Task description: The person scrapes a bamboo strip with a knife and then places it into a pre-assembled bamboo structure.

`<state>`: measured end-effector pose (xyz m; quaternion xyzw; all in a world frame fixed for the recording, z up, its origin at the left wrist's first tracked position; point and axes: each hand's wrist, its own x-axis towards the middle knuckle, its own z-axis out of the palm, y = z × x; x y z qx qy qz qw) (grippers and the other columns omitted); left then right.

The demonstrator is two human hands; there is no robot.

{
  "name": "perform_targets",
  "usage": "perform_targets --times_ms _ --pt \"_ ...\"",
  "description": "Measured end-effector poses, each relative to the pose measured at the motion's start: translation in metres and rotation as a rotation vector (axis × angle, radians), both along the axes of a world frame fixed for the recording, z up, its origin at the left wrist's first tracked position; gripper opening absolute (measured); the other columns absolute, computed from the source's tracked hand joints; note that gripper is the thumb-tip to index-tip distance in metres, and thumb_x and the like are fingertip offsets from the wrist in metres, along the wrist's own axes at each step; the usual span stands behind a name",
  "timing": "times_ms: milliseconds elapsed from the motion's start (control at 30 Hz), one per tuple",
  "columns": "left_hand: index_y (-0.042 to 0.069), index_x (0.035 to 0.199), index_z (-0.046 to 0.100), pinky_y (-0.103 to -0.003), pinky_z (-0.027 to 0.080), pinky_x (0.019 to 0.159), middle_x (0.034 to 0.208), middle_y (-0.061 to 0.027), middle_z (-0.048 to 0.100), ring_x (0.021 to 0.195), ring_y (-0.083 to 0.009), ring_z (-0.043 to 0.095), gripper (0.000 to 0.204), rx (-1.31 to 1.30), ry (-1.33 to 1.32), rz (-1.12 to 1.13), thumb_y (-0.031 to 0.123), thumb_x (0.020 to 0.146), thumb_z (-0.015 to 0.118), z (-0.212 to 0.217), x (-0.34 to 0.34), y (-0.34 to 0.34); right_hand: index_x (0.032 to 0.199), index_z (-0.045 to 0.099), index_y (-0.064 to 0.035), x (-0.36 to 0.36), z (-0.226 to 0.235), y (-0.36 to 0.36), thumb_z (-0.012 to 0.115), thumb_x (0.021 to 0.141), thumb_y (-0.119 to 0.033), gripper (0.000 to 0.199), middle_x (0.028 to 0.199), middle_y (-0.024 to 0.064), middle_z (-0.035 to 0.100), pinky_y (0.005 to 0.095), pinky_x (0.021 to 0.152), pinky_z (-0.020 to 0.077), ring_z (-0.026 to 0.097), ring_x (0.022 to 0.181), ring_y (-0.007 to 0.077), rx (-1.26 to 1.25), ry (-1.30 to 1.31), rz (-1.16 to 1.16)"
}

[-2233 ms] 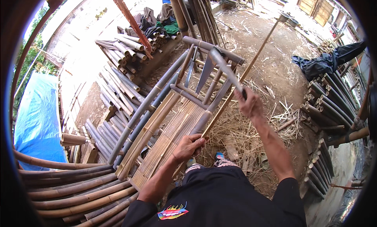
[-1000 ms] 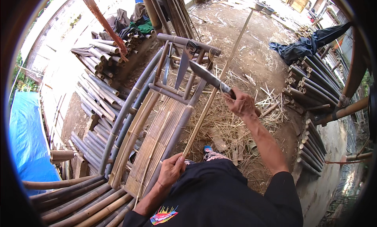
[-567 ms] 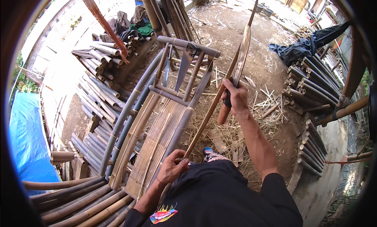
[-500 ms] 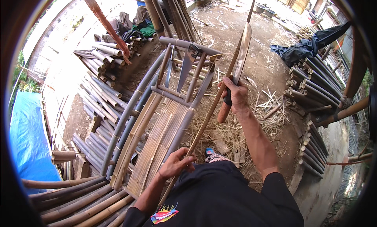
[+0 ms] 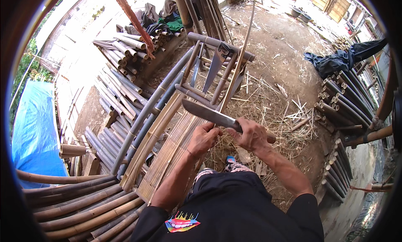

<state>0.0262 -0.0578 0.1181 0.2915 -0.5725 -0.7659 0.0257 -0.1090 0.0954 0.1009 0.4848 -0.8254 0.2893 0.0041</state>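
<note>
My right hand (image 5: 253,135) grips a machete (image 5: 203,112) by its wooden handle. The broad dark blade points left, over the slatted bamboo seat. My left hand (image 5: 204,138) is closed around the lower part of a long thin bamboo strip (image 5: 237,72), just below the blade. From there the strip rises away from me and bends slightly toward its far tip. The blade crosses near the strip; whether they touch I cannot tell. Beneath my left forearm lies the bamboo seat (image 5: 164,163), part of a frame of round poles. A handsaw (image 5: 217,66) leans on the frame's far end.
Stacked bamboo poles (image 5: 115,93) lie at the left, beside a blue tarp (image 5: 37,133). More bamboo bundles (image 5: 343,95) stand at the right under a dark cloth (image 5: 331,62). Shavings (image 5: 268,129) litter the dirt floor. Curved poles (image 5: 79,208) fill the near left.
The machete has swung from upright to nearly level, its blade now pointing left. My left hand has moved up and away from me, close to my right hand, still gripping the bamboo strip.
</note>
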Motion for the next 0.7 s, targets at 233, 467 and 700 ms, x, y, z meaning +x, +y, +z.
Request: perform_targets --times_ms 233,467,700 --pt "-0.001 0.103 0.066 -0.025 0.038 0.052 0.066 -0.0002 0.057 0.058 -0.0069 0.048 0.022 -0.488 -0.011 0.032 0.015 0.092 0.056 -0.006 0.018 0.017 0.087 0.056 -0.0088 -0.013 -0.014 -0.008 0.041 0.090 -0.068 0.061 0.061 0.0087 0.059 0.0392 0.048 0.0501 0.060 0.051 0.0236 0.089 -0.069 -0.028" --pt "0.000 0.118 0.062 -0.027 0.046 0.063 0.073 -0.0052 0.060 0.069 -0.0097 0.055 0.028 -0.491 -0.039 -0.049 0.012 0.094 0.055 -0.008 0.077 0.042 0.087 0.056 -0.0106 -0.127 0.014 0.013 0.032 0.090 -0.073 0.067 0.060 0.0050 0.059 0.0345 0.046 0.0470 0.057 0.051 0.0161 0.237 -0.080 -0.348" --pt "0.000 0.113 0.065 -0.028 0.046 0.059 0.068 -0.0079 0.061 0.062 -0.0123 0.057 0.028 -0.576 -0.068 -0.001 0.019 0.096 0.057 -0.018 0.086 0.030 0.082 0.059 -0.0096 -0.109 0.001 0.012 0.047 0.094 -0.057 0.050 0.057 0.0033 0.056 0.0313 0.038 0.0461 0.048 0.041 0.0149 0.044 0.128 -0.063"
